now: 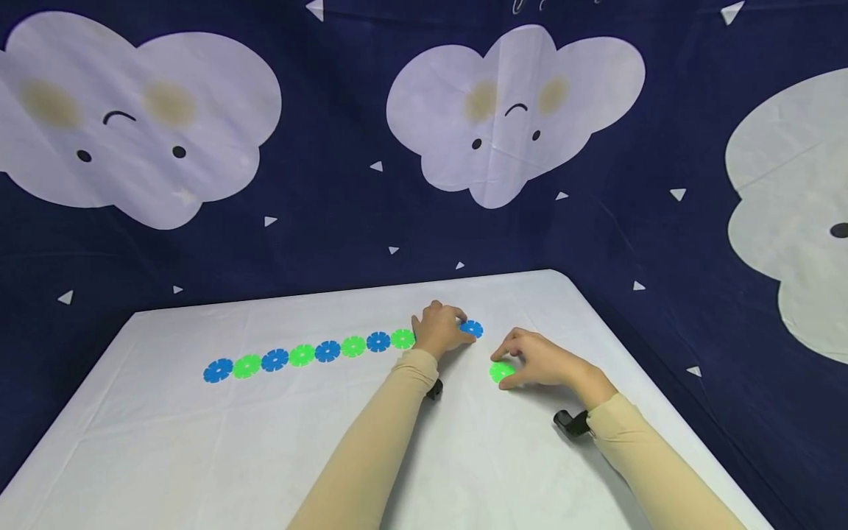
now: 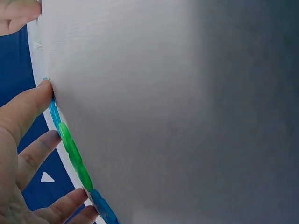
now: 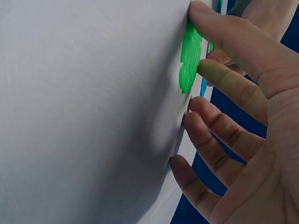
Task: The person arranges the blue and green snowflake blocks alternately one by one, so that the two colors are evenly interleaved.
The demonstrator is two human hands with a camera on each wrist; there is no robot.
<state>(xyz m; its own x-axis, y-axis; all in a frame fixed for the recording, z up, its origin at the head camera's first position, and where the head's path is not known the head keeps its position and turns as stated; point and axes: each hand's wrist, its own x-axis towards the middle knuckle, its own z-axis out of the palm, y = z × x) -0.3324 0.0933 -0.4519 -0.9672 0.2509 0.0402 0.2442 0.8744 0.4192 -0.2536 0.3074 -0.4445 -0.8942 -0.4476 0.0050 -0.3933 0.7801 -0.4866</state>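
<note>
A row of notched plastic discs, alternating blue and green, runs across the white table. At the row's right end my left hand holds a blue notched disc between thumb and index finger. That hand's back hides part of the row; in the left wrist view a green notched disc shows beneath its fingers. Nearer the front right, my right hand pinches a separate green notched disc by its edges with thumb and index finger. In the right wrist view its other fingers are spread beside the disc.
The white table has a rounded far right corner. Behind it hangs a dark blue cloth printed with clouds and small triangles. Black wrist mounts stick out at both cuffs. The row's left end is a blue disc.
</note>
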